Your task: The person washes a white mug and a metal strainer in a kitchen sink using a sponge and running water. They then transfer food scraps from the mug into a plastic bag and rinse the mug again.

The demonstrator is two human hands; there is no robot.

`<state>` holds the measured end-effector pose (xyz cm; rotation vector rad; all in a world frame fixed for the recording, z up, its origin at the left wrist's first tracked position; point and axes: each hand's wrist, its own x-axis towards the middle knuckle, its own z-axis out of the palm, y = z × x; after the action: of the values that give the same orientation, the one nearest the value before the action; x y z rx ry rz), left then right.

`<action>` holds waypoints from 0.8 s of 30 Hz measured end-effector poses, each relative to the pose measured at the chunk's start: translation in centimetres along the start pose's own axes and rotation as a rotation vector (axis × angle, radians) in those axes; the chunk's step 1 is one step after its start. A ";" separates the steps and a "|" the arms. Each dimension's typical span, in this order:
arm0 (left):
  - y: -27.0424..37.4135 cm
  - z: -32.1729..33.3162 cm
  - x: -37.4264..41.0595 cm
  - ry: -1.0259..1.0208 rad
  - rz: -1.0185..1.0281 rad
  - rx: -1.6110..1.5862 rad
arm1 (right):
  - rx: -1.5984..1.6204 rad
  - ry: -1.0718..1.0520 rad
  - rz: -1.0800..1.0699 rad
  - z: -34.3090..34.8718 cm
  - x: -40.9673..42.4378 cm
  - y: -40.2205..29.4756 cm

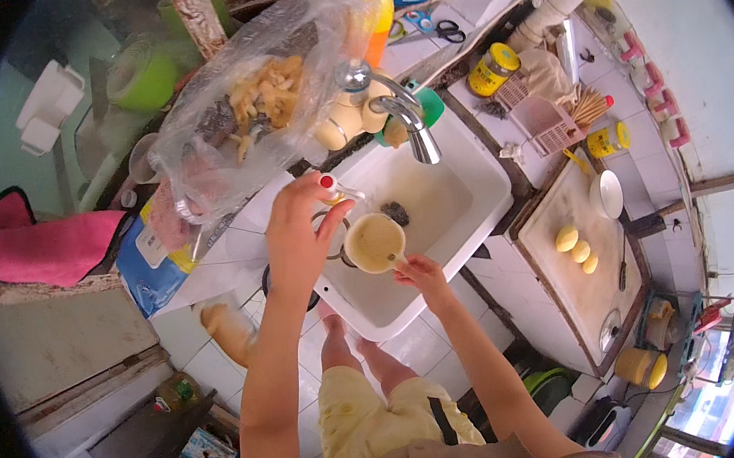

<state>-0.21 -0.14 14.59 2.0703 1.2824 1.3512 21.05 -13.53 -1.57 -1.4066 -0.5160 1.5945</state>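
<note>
My left hand [297, 229] is curled around a small white dispenser top with a red tip [328, 181], at the left side of the sink; most of what lies below it is hidden. With my right hand [423, 276] I grip the short handle of a pale round scoop [375, 241], held above the white sink [453, 194]. Cloudy, beige-looking liquid shows inside the scoop. A dark lump [395, 213], perhaps a scouring pad, lies in the basin beyond it. The chrome tap [421, 137] reaches over the back of the sink.
A clear plastic bag [193, 146] with yellowish peelings [271, 92] stands left of the tap. Several yellow peeled pieces [567, 238] and a knife [622, 274] lie on the cutting board [550, 277], near a white bowl [605, 195]. A blurred dog [227, 328] stands on the floor.
</note>
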 end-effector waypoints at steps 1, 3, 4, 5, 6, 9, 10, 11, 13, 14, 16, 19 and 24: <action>0.1 0.2 0.5 -0.005 0.012 0.029 | 0.017 0.004 -0.001 0.9 0.6 0.5; 0.3 0.2 1.2 -0.013 0.038 0.088 | 0.056 0.011 0.014 2.2 1.7 1.4; 0.7 0.3 1.5 -0.035 0.010 0.109 | 0.077 0.014 0.030 2.7 2.2 1.8; 0.7 0.5 1.5 -0.044 -0.005 0.103 | 0.099 0.017 0.046 3.0 2.5 2.3; 0.7 0.6 1.5 -0.050 -0.020 0.097 | 0.122 0.012 0.041 3.2 2.9 2.9; 1.2 1.1 1.5 -0.019 -0.081 0.062 | 0.180 0.015 0.027 3.7 3.6 4.1; 1.2 1.2 1.5 0.002 -0.105 0.048 | 0.192 0.026 0.022 4.0 3.6 4.1; 1.1 1.2 1.4 0.011 -0.083 0.068 | 0.204 0.037 0.018 4.2 3.7 4.1; 0.8 1.3 1.5 0.035 -0.037 0.106 | 0.199 0.037 0.006 4.2 4.0 4.3; 0.7 1.4 1.4 0.036 -0.035 0.104 | 0.196 0.037 0.000 4.2 4.1 4.5; 0.5 1.5 1.4 0.042 -0.030 0.104 | 0.199 0.044 -0.008 4.3 4.1 4.4; 0.5 1.5 1.4 0.040 -0.018 0.135 | 0.160 0.047 -0.017 4.1 4.4 4.6; 0.7 1.4 1.3 0.044 -0.023 0.135 | 0.128 0.072 -0.028 4.2 4.6 4.9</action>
<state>1.48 0.84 15.12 2.1176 1.4478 1.3416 15.76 -11.05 -6.90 -1.3499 -0.3827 1.5217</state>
